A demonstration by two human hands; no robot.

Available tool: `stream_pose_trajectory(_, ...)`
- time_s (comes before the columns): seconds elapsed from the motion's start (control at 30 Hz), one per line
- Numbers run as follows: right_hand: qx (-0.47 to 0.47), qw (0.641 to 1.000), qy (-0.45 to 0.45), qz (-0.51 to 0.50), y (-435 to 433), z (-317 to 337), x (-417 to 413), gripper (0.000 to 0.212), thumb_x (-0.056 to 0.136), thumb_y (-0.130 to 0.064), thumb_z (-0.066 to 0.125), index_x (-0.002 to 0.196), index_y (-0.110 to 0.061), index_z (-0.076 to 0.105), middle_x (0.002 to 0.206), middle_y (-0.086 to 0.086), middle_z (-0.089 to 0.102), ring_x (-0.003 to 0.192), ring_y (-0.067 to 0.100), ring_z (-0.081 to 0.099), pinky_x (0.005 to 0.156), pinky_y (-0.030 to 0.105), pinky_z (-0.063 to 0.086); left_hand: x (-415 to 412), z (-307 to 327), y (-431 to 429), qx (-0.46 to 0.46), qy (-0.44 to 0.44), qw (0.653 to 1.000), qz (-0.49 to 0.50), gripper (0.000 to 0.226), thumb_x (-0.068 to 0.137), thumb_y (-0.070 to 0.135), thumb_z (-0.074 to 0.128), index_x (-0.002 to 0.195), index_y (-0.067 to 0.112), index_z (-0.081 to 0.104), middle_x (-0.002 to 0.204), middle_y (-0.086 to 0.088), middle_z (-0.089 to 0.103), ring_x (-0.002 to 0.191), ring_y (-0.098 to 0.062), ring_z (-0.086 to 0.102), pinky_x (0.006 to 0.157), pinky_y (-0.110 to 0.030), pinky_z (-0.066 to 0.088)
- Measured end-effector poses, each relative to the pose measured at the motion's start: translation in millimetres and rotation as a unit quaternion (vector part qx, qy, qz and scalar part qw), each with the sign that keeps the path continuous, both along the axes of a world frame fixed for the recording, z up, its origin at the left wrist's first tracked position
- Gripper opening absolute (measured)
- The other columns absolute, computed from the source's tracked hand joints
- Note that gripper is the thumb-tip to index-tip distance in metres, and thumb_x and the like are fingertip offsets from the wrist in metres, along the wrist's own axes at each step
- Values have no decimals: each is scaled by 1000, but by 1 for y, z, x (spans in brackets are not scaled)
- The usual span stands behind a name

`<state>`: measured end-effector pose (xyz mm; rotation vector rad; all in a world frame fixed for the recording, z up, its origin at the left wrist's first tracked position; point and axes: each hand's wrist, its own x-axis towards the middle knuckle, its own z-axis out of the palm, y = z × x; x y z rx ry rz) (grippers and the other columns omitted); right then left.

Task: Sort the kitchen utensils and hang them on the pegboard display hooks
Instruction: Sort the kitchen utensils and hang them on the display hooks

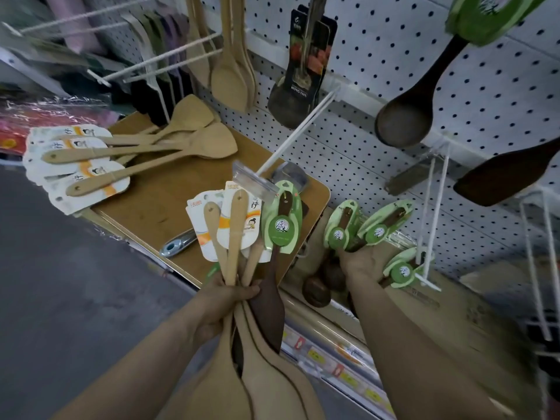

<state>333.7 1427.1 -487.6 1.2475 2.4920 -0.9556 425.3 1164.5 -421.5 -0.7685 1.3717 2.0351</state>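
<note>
- My left grip [230, 298] is clenched round a bunch of pale spatulas [235, 234] and one dark paddle [269, 298] with a green card. The handles and cards point up, so I can see which kind is which and draw one out by its top end.
- My right grip [360, 265] is clenched on several dark spoons [345, 231]. They are fanned out so that each green card stands apart from the next, and the bowls hang below my palm.
- The lowest card [401, 270] lies right against a white hook [428, 275] low on the pegboard [394, 71]. That spot is blurred, so I cannot tell whether the hook's tip has passed through the card's hole.
- I judge the step in hand to be feeding the dark spoons onto that hook, one card at a time, while the left bunch waits its turn.
- A pile [136, 150] of more pale spatulas lies on the tabletop [157, 207], not yet hung.
- Higher up, a dark ladle [406, 116] and a pale set [230, 71] already hang on separate hooks, so the sorting appears to go by wood and shape.
- The risk I see is the fan slipping when I free one spoon, so the others will need a firm pinch.
</note>
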Motion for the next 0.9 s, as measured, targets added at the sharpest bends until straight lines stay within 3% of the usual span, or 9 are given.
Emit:
stream_pose_trajectory(0.1, -65, 994, 60, 56, -27, 28, 21, 49, 94, -41, 61, 129, -7, 56, 128, 13, 62, 118, 32, 56, 91, 27, 39, 1, 3, 3, 5, -17, 1000, 12, 28, 81, -15, 60, 106, -1, 62, 71, -9, 72, 61, -19, 69, 50, -27, 54)
stream_pose_trajectory(0.23, -380, 909, 27, 167, -76, 69, 66, 28, 93, -46, 61, 89, -20, 69, 86, -2, 72, 82, 14, 65, 74, 28, 48, 2, 7, 9, -8, -26, 1000, 9, 28, 81, -18, 56, 101, -1, 65, 84, -14, 72, 70, -25, 69, 63, -35, 59)
stream_pose_trajectory(0.33, -388, 894, 31, 222, -87, 70, 89, 10, 90, -23, 69, 92, -15, 65, 92, 3, 68, 89, 16, 61, 81, 30, 47, 4, 16, 17, -13, -37, 999, -3, 27, 80, -17, 55, 103, -5, 64, 91, -25, 67, 76, -33, 66, 76, -42, 55)
stream_pose_trajectory(0.43, -398, 902, 84, 146, -81, 77, 93, 3, 94, -9, 62, 93, -12, 63, 93, 7, 68, 89, 19, 61, 77, 27, 49, 9, 23, 22, -11, -55, 998, -4, 16, 84, -11, 57, 98, -6, 65, 75, -20, 70, 63, -27, 68, 62, -35, 58)
stream_pose_trajectory(0.6, -326, 930, 87, 146, -59, 90, 100, 15, 97, -18, 60, 83, -24, 62, 79, -6, 64, 77, 12, 60, 69, 24, 46, 25, 34, 16, 22, -56, 997, 44, 17, 92, 2, 57, 104, -9, 64, 81, -17, 72, 67, -24, 71, 69, -38, 60)
stream_pose_trajectory(0.67, -258, 943, 78, 193, -50, 95, 104, 7, 94, -20, 63, 91, -25, 59, 85, -5, 64, 86, 18, 62, 74, 31, 47, 34, 43, 4, 36, -47, 995, 82, 19, 95, 6, 54, 107, -8, 61, 76, -15, 72, 61, -21, 71, 56, -34, 60)
stream_pose_trajectory(0.77, -97, 948, 14, 303, -45, 100, 102, 27, 88, -21, 63, 112, -19, 52, 95, 5, 61, 98, 30, 62, 73, 30, 41, 43, 48, -22, 51, -46, 987, 143, 27, 97, 12, 53, 116, -6, 58, 78, -12, 72, 64, -18, 72, 53, -31, 59)
stream_pose_trajectory(0.83, 15, 912, -28, 409, -51, 99, 99, 40, 89, -26, 59, 127, -19, 50, 105, 14, 63, 106, 36, 60, 79, 33, 45, 48, 50, -42, 55, -38, 981, 184, 27, 97, 13, 52, 117, -5, 57, 83, -13, 71, 65, -17, 72, 56, -32, 60)
stream_pose_trajectory(0.9, 133, 842, -62, 519, -66, 97, 92, 38, 93, -26, 51, 130, -23, 52, 118, 15, 61, 115, 36, 53, 93, 41, 44, 52, 53, -61, 58, -17, 977, 203, 23, 98, 12, 49, 108, -6, 59, 83, -13, 70, 64, -16, 71, 58, -32, 61)
